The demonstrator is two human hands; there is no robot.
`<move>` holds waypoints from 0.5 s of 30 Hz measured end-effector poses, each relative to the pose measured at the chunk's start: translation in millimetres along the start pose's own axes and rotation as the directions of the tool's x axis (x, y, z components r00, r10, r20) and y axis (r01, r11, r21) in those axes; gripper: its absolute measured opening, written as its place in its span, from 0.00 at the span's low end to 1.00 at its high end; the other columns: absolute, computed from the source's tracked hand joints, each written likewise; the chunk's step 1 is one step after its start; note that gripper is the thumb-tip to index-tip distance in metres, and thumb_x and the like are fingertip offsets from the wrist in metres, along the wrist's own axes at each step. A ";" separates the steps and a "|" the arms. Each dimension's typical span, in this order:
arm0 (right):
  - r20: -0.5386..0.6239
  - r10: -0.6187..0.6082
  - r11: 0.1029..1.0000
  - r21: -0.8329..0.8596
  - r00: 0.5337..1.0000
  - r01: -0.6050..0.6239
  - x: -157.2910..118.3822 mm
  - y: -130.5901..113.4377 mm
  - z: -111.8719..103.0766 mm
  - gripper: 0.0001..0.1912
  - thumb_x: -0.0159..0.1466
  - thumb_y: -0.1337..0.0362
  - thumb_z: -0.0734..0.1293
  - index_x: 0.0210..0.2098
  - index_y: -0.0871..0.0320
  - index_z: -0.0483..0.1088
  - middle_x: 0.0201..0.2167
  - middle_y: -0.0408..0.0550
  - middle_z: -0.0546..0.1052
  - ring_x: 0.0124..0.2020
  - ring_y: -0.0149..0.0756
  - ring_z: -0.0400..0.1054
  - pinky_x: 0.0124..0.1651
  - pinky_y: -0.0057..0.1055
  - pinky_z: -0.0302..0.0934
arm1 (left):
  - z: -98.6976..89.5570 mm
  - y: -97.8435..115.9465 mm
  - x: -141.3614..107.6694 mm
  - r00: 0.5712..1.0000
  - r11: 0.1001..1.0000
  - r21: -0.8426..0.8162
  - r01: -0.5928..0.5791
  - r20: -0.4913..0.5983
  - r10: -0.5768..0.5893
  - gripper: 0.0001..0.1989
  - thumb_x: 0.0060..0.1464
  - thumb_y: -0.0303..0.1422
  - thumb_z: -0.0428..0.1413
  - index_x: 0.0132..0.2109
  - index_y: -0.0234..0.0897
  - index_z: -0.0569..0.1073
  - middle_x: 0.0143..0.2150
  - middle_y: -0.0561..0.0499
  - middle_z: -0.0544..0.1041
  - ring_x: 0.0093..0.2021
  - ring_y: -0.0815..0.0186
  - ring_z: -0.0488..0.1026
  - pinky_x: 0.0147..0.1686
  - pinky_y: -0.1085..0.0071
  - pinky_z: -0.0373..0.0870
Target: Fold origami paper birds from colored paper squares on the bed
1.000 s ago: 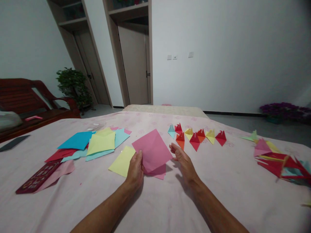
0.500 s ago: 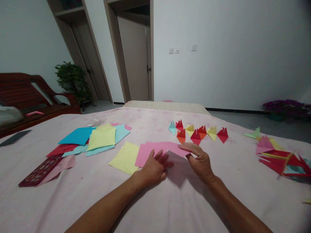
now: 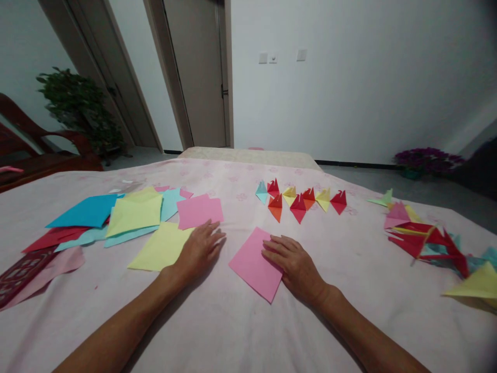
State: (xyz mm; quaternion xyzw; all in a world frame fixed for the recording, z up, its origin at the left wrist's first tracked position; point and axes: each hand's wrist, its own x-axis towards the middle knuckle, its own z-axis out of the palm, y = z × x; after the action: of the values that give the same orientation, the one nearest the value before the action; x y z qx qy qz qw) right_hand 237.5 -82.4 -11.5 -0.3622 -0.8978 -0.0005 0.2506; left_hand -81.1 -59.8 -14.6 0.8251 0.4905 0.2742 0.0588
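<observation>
A square sheet of pink paper (image 3: 254,264) lies on the cloth in front of me, one corner toward me. My right hand (image 3: 297,264) rests on its right side with fingers stretched out flat. To the left, my left hand (image 3: 204,247) is open, fingers apart, over the edge of a yellow sheet (image 3: 155,248) and just below some other pink sheets (image 3: 200,210). Those pink sheets overlap the yellow one. Several small folded paper cranes (image 3: 298,207) in red, orange, yellow and light blue stand in a group beyond my hands.
A stack of blue, yellow and red paper (image 3: 134,212) spreads at the left, beside a dark red patterned packet (image 3: 27,272). Larger folded paper pieces (image 3: 430,241) lie in a heap at the right. A pink patterned cloth (image 3: 240,331) covers the table.
One pink sheet now lies apart in the middle under my right hand. The other pink sheets and my left hand have moved left. The view has turned right and down.
</observation>
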 end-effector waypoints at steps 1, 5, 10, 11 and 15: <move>0.002 0.026 1.000 -0.008 1.000 -0.026 -1.3 -0.3 1.7 0.30 0.56 0.78 0.62 0.56 0.53 0.71 0.58 0.51 0.73 0.61 0.45 0.63 0.62 0.51 0.56 | 3.5 12.0 -1.0 0.989 0.992 -0.087 -0.086 0.113 0.096 0.19 0.59 0.38 0.56 0.57 0.44 0.74 0.64 0.41 0.68 0.68 0.50 0.58 0.64 0.48 0.54; 0.053 0.107 0.994 -0.034 0.993 -0.105 -7.1 1.7 4.5 0.26 0.59 0.75 0.62 0.57 0.55 0.70 0.58 0.53 0.73 0.59 0.44 0.65 0.62 0.50 0.57 | 24.1 47.9 -1.9 0.932 0.932 -0.292 -0.216 0.222 0.286 0.36 0.48 0.49 0.64 0.63 0.48 0.67 0.64 0.41 0.68 0.65 0.48 0.63 0.62 0.51 0.59; 0.107 0.120 0.993 -0.014 0.987 -0.119 -9.0 4.5 -5.1 0.24 0.61 0.73 0.63 0.56 0.54 0.71 0.56 0.53 0.74 0.55 0.45 0.66 0.57 0.47 0.61 | 36.5 50.9 7.1 0.942 0.955 -0.197 -0.220 0.213 0.261 0.21 0.59 0.32 0.56 0.59 0.48 0.72 0.60 0.44 0.73 0.63 0.50 0.66 0.59 0.50 0.60; 0.106 0.121 0.993 0.002 0.987 -0.122 -8.7 4.9 -7.3 0.23 0.61 0.73 0.63 0.54 0.54 0.72 0.53 0.53 0.75 0.53 0.44 0.67 0.55 0.46 0.62 | 36.2 49.1 9.3 0.945 0.956 -0.192 -0.220 0.202 0.258 0.20 0.59 0.29 0.55 0.58 0.48 0.73 0.59 0.45 0.74 0.62 0.51 0.67 0.59 0.50 0.61; 0.081 0.145 0.986 0.066 0.986 -0.151 -6.2 5.7 -13.7 0.15 0.63 0.70 0.65 0.46 0.52 0.76 0.45 0.50 0.77 0.45 0.41 0.69 0.48 0.42 0.63 | 33.2 45.1 15.5 0.969 0.962 -0.217 -0.163 0.151 0.198 0.19 0.56 0.27 0.55 0.53 0.47 0.77 0.54 0.45 0.78 0.60 0.52 0.70 0.57 0.50 0.64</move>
State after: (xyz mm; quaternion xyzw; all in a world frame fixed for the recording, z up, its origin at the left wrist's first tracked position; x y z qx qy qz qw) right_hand 251.1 -84.7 -3.3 -0.4183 -0.8767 0.0642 0.2287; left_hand -23.3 -64.2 -19.9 0.8766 0.3757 0.2552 0.1593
